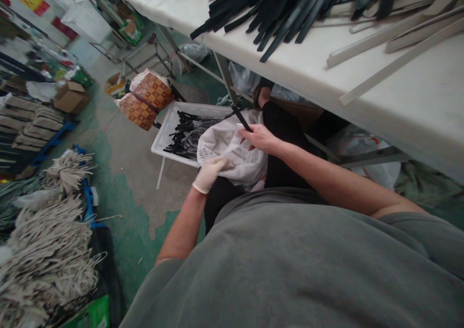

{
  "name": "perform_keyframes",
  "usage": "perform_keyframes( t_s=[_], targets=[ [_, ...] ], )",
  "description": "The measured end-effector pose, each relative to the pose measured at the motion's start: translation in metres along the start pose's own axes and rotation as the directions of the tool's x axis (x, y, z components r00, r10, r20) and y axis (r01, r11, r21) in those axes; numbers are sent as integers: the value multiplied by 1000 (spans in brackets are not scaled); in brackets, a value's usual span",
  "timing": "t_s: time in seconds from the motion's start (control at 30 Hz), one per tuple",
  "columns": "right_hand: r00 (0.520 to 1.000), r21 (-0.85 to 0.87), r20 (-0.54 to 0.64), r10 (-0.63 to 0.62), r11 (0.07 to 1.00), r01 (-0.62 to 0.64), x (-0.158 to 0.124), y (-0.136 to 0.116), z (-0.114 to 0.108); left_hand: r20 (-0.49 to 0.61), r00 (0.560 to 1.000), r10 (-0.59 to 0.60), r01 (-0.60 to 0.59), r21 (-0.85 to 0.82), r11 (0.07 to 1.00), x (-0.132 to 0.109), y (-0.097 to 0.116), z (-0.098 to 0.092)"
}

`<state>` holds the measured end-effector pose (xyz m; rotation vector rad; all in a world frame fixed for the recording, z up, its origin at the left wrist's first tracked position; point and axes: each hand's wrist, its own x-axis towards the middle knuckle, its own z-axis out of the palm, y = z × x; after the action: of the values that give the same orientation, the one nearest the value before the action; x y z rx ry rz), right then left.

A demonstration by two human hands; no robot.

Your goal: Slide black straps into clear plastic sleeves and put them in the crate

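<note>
My left hand [212, 172], in a white glove, is closed on the lower edge of a white plastic bag [232, 156] that rests on my lap. My bare right hand [261, 138] pinches a thin black strip [239, 117] at the bag's upper edge, fingers curled around it. Just beyond the bag, a white tray [165, 134] on the floor holds several more black strips [188, 134].
A white table [398, 100] to my right carries a heap of black strips [290, 8] and pale long strips [395, 33]. A checkered stool [145, 100] stands by the tray. Bundles of beige cord handles [47, 241] lie on the left; cardboard boxes [70, 96] stand farther back.
</note>
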<state>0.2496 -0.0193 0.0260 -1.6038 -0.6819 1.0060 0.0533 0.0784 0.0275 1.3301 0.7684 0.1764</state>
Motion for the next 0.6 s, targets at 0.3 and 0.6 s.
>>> perform_keyframes(
  t_s=[0.3, 0.6],
  targets=[
    [912, -103, 365, 188, 981, -161, -48, 45, -12, -907, 385, 172, -766, -210, 607, -66, 73, -211],
    [704, -269, 678, 211, 963, -30, -78, 25, 17, -369, 840, -398, -80, -809, 582, -18, -63, 2]
  ],
)
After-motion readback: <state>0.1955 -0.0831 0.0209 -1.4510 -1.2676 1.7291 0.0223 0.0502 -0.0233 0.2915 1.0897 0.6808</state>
